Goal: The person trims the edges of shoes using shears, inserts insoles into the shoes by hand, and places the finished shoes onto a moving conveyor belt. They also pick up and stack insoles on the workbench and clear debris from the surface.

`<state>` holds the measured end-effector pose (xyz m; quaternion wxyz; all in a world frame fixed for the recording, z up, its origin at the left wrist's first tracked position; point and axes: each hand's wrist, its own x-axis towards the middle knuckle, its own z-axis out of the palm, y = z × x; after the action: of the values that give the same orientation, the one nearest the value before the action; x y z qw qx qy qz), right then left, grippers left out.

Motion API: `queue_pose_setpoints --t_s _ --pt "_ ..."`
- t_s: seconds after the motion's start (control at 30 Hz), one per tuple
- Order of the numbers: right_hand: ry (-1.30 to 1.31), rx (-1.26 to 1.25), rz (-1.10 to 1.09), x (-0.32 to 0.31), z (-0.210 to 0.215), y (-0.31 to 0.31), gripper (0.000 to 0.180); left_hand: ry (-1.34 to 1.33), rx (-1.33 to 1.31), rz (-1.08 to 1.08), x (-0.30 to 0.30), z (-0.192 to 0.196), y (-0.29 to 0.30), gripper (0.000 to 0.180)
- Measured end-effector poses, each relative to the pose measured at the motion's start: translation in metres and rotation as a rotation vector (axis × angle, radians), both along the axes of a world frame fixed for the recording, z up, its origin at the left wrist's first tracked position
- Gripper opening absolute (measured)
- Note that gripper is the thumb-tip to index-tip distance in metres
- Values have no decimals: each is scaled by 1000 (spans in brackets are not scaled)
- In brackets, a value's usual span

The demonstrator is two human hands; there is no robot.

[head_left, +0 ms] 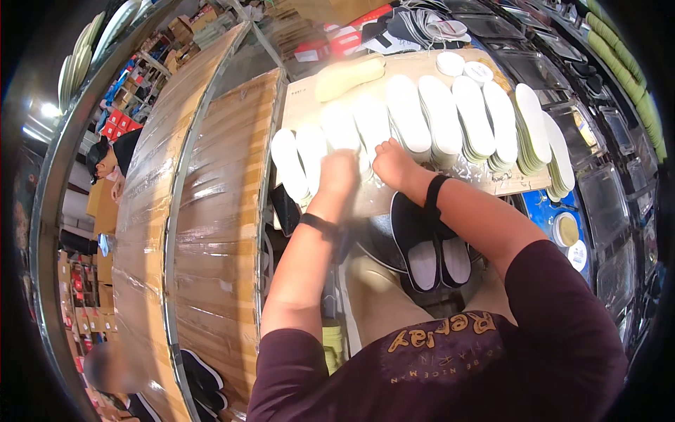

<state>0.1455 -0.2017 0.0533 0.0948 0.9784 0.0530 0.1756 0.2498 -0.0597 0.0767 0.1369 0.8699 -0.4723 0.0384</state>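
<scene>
Rows of white shoe insoles (436,116) lie stacked and fanned out on a cardboard-topped worktable (302,95). My left hand (339,174) presses down on the insole stacks near the table's front edge; its fingers blur into the white insoles. My right hand (394,163) rests beside it with fingers curled on the same stacks. Below my forearms a pair of black slip-on shoes (429,246) with pale linings lies in my lap area. Both wrists wear black bands.
A long wooden conveyor wrapped in plastic film (211,232) runs along my left. Metal trays (605,204) line the right side. Round white lids (566,228) sit on a blue surface at the right. Another person (109,162) bends at the far left.
</scene>
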Motion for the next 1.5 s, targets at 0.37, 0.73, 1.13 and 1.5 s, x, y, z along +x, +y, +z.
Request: queue_pose_setpoints --t_s 0.37,0.73,1.13,1.5 --pt "-370 881 -36 -222 138 -28 17 229 -895 199 -171 94 159 20" --pt "-259 1304 -483 -364 111 -16 12 1046 -821 224 -274 84 167 3" --pt "169 453 422 -342 88 60 33 99 52 -394 -310 31 101 18" --pt "223 348 144 -324 56 42 21 24 187 -269 -266 -6 53 6"
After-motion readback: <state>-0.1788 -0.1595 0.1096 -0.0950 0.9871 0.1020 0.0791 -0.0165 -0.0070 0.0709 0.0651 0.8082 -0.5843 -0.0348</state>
